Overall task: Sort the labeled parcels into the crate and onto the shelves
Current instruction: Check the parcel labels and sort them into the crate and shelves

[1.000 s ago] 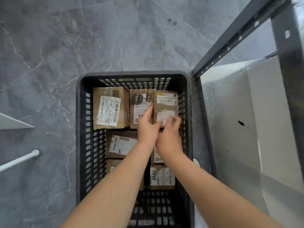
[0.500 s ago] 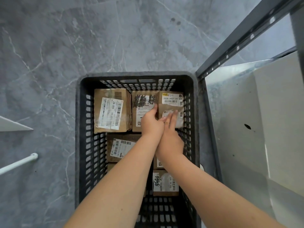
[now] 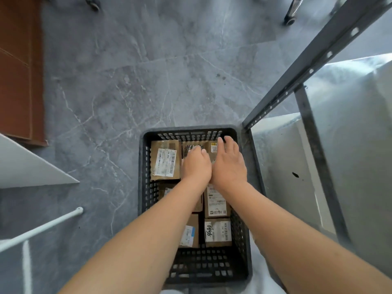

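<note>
A black slotted crate [image 3: 144,187] stands on the grey floor and holds several brown labeled parcels. My left hand [image 3: 196,164] lies on the middle parcel of the far row, its knuckles bent over the scribbled label. My right hand [image 3: 229,164] lies flat with straight fingers on the far right parcel [image 3: 213,148], fingertips near the crate's far wall. A large parcel [image 3: 165,159] with a white barcode label sits at the far left. Other parcels [image 3: 217,232] lie nearer me, partly hidden by my forearms.
A grey metal shelving unit [image 3: 318,49] with pale shelf boards [image 3: 286,166] stands right beside the crate. A white panel [image 3: 31,168] and a white rod [image 3: 42,225] lie at the left. A brown board [image 3: 19,71] and chair casters [image 3: 289,20] sit further off.
The view has tilted up, showing more floor. My right hand has slid forward over the far right parcel and flattened out; my left hand stays on the middle parcel.
</note>
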Available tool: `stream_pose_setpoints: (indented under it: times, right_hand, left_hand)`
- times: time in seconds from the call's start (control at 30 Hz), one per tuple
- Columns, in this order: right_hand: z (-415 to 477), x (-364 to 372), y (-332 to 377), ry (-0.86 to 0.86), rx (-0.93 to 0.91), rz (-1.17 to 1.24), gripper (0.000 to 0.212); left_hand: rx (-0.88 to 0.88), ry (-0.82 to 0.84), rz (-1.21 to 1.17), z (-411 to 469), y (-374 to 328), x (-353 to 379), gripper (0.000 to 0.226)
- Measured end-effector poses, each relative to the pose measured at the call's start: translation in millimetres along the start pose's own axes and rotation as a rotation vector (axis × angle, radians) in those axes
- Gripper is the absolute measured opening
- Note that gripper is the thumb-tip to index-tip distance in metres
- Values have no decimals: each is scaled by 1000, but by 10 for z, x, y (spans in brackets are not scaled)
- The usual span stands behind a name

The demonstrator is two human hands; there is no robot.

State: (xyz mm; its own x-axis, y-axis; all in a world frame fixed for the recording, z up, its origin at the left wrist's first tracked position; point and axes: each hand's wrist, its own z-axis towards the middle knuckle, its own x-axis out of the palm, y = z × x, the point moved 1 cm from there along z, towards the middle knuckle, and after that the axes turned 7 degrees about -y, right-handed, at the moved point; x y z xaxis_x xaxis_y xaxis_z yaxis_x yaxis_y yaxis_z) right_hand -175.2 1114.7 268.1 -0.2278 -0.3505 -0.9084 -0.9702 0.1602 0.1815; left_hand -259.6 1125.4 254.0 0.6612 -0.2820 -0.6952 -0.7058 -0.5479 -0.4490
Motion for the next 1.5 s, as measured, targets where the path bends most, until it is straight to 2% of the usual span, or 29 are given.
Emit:
stream_pose_setpoints:
  times: [0.13, 0.27, 0.4, 0.5, 0.7, 0.8, 0.9, 0.97, 1.2, 1.5]
  right_hand:
    - [-159, -994, 363, -148, -26, 27, 73]
    - [-506, -2204, 794, -370, -25, 102, 72]
    - [-1289, -3297, 1206, -561, 7, 263, 68]
    - [-1861, -4041, 1406, -684, -15, 290, 68]
    - [-2835, -5571, 1435, -951, -3, 309, 70]
    - [-3434, -6171, 1286, -1138, -42, 179, 74]
    - [-4045, -6600, 997, -1298, -68, -100, 73]
    - [-4438, -6809, 756, -1357, -39, -195, 72]
    - [-5763, -7117, -85, -1407, 263, -298, 79]
    - [-7260, -7005, -860, -1487, 577, -305, 72]
  left_hand:
    - [207, -115, 57, -315, -417, -860, 50]
    - [410, -282, -23, -839, -995, -1946, 51]
    - [436, -367, -205, -1631, -1313, -2974, 52]
    - [509, -387, -215, -2221, -1524, -3588, 54]
    - [939, -597, -180, -3520, -2342, -4790, 56]
    - [1139, -701, -172, -4157, -2695, -5132, 56]
    - [1296, -773, -135, -4729, -2975, -5190, 57]
    - [1346, -799, -165, -5142, -3141, -5105, 58]
    - [1579, -735, -199, -6649, -3487, -4453, 60]
    - [1806, -571, -165, -8071, -3545, -3720, 64]
